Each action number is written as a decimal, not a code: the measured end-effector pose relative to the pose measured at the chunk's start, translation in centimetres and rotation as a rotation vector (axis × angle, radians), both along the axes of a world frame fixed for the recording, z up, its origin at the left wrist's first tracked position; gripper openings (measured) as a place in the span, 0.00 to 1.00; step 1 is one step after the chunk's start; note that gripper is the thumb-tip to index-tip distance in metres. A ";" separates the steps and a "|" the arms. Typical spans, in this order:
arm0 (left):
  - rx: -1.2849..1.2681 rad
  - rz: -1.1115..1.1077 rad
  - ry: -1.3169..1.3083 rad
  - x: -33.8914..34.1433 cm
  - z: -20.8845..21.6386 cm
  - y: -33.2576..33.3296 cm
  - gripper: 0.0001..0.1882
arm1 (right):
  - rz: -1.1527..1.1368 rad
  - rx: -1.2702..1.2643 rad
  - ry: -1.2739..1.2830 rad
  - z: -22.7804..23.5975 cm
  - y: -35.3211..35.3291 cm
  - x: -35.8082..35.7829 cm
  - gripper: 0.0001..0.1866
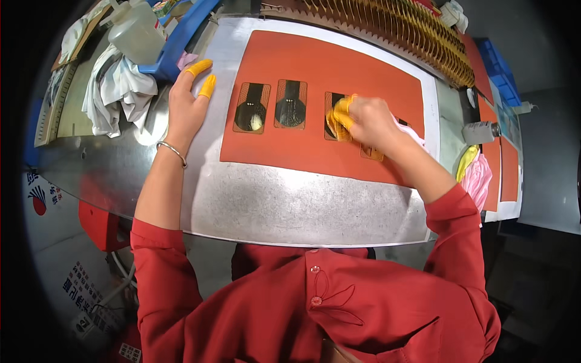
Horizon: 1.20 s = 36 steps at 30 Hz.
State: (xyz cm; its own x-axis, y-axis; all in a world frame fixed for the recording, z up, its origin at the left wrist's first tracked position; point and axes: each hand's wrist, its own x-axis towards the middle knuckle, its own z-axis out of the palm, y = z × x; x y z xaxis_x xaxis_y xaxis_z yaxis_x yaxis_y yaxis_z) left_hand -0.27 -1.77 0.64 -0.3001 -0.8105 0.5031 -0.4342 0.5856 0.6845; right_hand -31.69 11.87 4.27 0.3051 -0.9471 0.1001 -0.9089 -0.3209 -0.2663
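Note:
My right hand presses down on a small dark plate with a patterned gold border. Its fingers are bent together in yellow finger cots, and whatever they pinch, if anything, is hidden. To the left lie two similar plates: one looks speckled, and the outermost has a pale blob near its bottom. Another plate shows partly under my right wrist. All rest on an orange-red mat. My left hand lies with spread fingers beside the mat's left edge, two fingertips in yellow cots, holding nothing.
A blue bin, a translucent squeeze bottle and white cloths are at the far left. A ridged rack of brown pieces runs along the back. A grey bottle and pink cloth sit at the right.

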 end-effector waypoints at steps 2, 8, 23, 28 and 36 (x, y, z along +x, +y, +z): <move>0.026 -0.002 0.008 -0.2 0.0 -0.2 0.15 | -0.084 0.014 -0.003 0.4 -0.9 0.2 0.07; 0.030 0.028 0.017 0.1 -0.1 -0.1 0.15 | -0.083 -0.046 -0.043 -0.6 0.2 0.2 0.05; 0.013 0.031 0.016 0.4 -0.8 -0.4 0.15 | 0.069 0.048 -0.008 0.0 1.2 -0.2 0.06; 0.017 -0.009 0.013 -0.4 -0.2 -0.3 0.14 | -0.054 -0.084 0.039 -0.8 0.1 -1.2 0.05; 0.040 0.004 -0.013 -0.5 0.0 0.1 0.14 | -0.051 -0.117 0.001 -0.8 1.4 -0.2 0.05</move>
